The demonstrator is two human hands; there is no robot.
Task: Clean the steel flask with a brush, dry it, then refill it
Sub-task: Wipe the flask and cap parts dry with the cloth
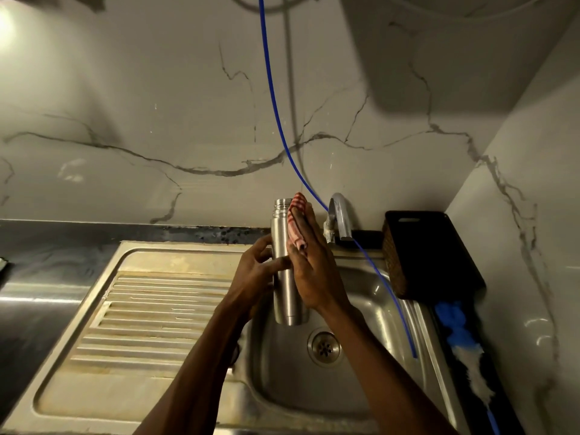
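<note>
Our right hand (309,265) presses a red-checked cloth (296,222) flat against the side of the steel flask (282,271), palm and fingers laid along the metal. Our left hand (252,271) wraps the flask from the other side, fingers curled around its middle, holding it upright in the air above the sink (370,296), mouth up and uncapped. The bare threaded neck stands clear above both hands.

We judge this to be the drying step: the cloth is on the outer wall, near the shoulder, and the lower body is not yet covered by it. The next move likely calls for running the cloth down the body while our left hand turns the flask, then refilling.

Behind the flask stands the tap (340,218), spout turned right; a thin blue tube (276,105) drops down the marble wall into the basin. At the right on the counter sit a dark woven basket (420,255) and a blue-and-white brush (461,343), lying apart from the hands. The ribbed drainboard (150,312) lies at left.
</note>
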